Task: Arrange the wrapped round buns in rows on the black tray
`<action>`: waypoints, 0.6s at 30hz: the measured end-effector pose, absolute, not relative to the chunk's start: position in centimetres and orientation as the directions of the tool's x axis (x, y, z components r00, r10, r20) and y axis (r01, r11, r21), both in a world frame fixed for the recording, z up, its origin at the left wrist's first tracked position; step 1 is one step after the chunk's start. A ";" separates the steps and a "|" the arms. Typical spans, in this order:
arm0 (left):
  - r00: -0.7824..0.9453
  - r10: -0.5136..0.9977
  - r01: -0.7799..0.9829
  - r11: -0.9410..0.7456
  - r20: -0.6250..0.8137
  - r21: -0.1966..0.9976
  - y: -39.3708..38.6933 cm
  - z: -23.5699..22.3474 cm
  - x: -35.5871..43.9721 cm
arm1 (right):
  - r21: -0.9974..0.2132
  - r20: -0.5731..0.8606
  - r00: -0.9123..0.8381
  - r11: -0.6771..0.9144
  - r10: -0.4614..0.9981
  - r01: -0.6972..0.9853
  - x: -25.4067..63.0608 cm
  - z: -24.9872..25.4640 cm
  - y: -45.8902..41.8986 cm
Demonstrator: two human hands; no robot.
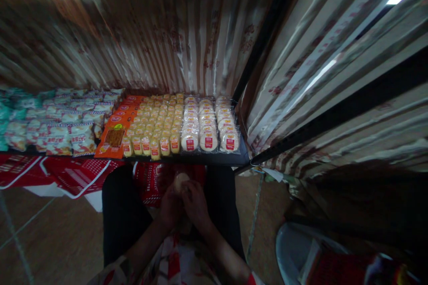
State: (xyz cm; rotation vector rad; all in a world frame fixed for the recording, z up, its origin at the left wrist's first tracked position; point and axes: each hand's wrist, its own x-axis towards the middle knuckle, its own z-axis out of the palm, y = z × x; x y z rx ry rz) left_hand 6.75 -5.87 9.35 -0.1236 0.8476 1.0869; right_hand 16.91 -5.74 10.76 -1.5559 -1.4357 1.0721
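Observation:
Between my knees, my left hand (170, 205) and my right hand (195, 202) come together around a pale round wrapped biscuit (181, 180). The fingers of both hands are closed on it, and its lower part is hidden behind them. Below my hands is a red plastic basket (147, 182), mostly covered by my hands and the shelf edge. Just ahead on the black shelf (214, 158), round white biscuits (208, 141) in clear wrappers with red labels stand in three rows, similar to the held one. The dim light blurs the finger details.
Further left along the shelf are small yellow wrapped cakes (154, 147), orange packets (113, 138), white snack bags (82, 138) and green bags (13, 107). More red baskets (78, 173) sit under it. Black metal posts (267, 31) rise at right, near a grey tub (289, 249).

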 end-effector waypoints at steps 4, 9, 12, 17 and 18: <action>0.201 0.716 -0.832 0.485 -0.668 0.270 -5.9 10.1 7.2 | -0.961 -0.140 0.044 -0.147 0.989 0.235 17.5 11.1 -5.8; 0.204 0.709 -0.739 0.564 -0.675 0.369 -6.0 10.9 7.8 | -0.969 -0.219 0.053 -0.223 0.974 0.105 18.3 12.0 -5.7; 0.125 0.753 -0.696 0.531 -0.646 0.484 -6.0 11.7 8.1 | -0.966 -0.245 0.061 -0.249 0.968 0.070 18.8 12.1 -5.6; 0.019 0.813 -0.580 0.483 -0.583 0.656 -5.8 12.7 8.6 | -0.965 -0.258 0.054 -0.260 0.965 0.045 19.4 12.1 -5.3; 0.001 0.811 -0.566 0.483 -0.586 0.668 -5.8 12.7 8.6 | -0.964 -0.260 0.054 -0.263 0.964 0.038 19.5 12.2 -5.3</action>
